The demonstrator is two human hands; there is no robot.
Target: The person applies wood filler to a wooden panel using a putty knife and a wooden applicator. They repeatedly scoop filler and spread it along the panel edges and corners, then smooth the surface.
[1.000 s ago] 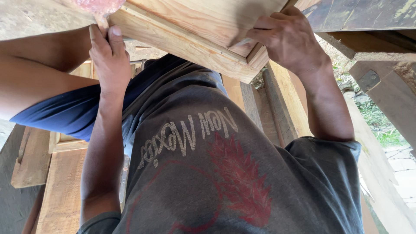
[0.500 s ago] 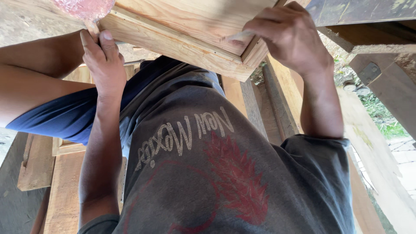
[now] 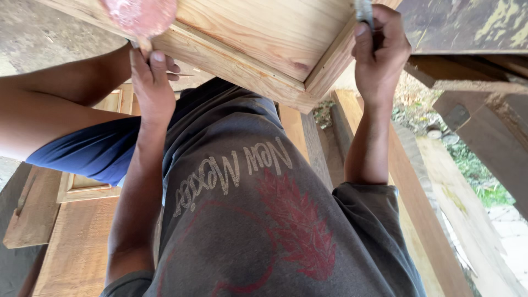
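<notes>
Above my chest, at the top of the view, I am steadying a framed wooden panel (image 3: pixel 264 38) with both hands. My left hand (image 3: pixel 151 82) is closing around the short handle of a pink-smeared round tool (image 3: pixel 140 15) and pressing against the panel's near rail. My right hand (image 3: pixel 379 52) is gripping a slim grey metal tool (image 3: pixel 364 12) at the panel's corner edge. I judge the panel stiff and fairly heavy, with hard corners, best held along its thick frame rails rather than the thin inset board. Below, my grey shirt (image 3: pixel 264 220) is blocking much of the view. Another framed panel (image 3: pixel 88 184) is lying on wooden planks (image 3: pixel 71 247) to the left, and long beams (image 3: pixel 418 209) are running past on the right, crowding the space.
</notes>
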